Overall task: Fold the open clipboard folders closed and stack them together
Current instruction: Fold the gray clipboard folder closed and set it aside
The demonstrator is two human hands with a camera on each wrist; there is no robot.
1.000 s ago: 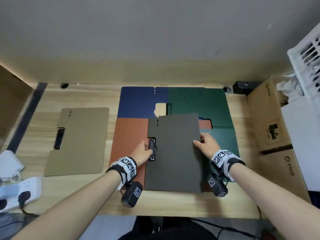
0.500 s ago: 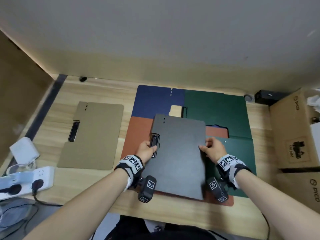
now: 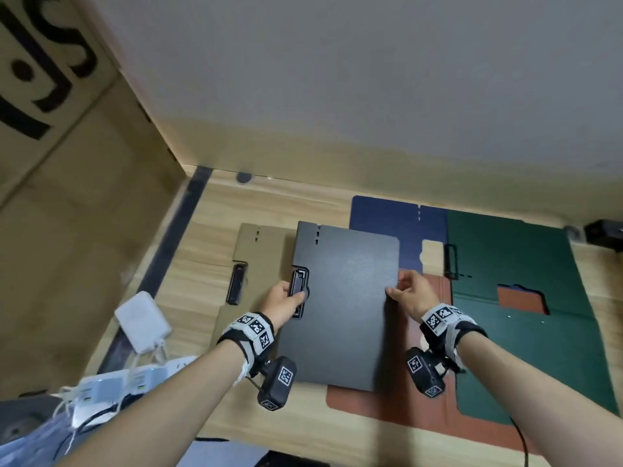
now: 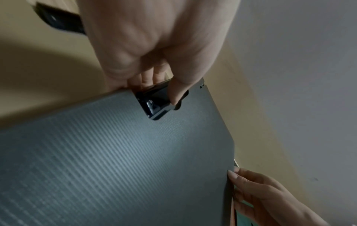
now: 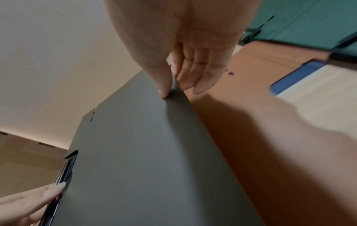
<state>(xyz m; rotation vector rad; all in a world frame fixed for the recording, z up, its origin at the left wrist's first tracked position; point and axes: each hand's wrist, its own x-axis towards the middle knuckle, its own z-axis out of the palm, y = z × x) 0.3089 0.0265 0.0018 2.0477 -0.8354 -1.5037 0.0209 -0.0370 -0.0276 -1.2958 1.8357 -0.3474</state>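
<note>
Closed dark grey ribbed plastic clipboard folder (image 3: 344,308) held between both hands above light wooden desk (image 3: 202,278), partly over closed tan folder (image 3: 259,261) at left and open rust-brown folder (image 3: 435,382) at right. Left hand (image 3: 282,302) clenched on black metal clip (image 3: 298,288) at folder's left edge — thumb on top, fingers curled beneath. Right hand (image 3: 412,294) pinching right edge, thumb above, fingers (image 5: 193,76) under. Open navy folder (image 3: 381,214) and open dark green folder (image 3: 512,264) lying flat further right.

closed grey folder (image 3: 344,305), overlapping tan folder (image 3: 259,251)
</note>
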